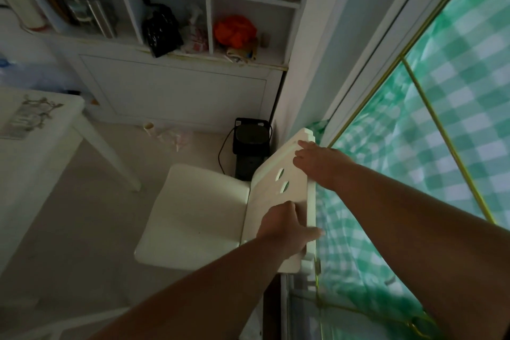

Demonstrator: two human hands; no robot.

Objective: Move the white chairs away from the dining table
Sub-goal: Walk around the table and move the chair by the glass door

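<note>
A white chair (pixel 198 215) stands in the middle of the view, its seat facing left and its backrest against the green checked curtain. My left hand (pixel 284 226) grips the near end of the backrest's top edge. My right hand (pixel 320 163) holds the far end of the same backrest, fingers over its top. The white dining table (pixel 36 152) is at the left, one leg reaching toward the chair, with a gap of floor between them.
A white shelf cabinet (pixel 176 83) with bottles and bags fills the back wall. A black appliance (pixel 249 146) with a cord sits on the floor behind the chair. The green checked curtain (pixel 427 132) over a glass door runs along the right. Small litter lies on the floor.
</note>
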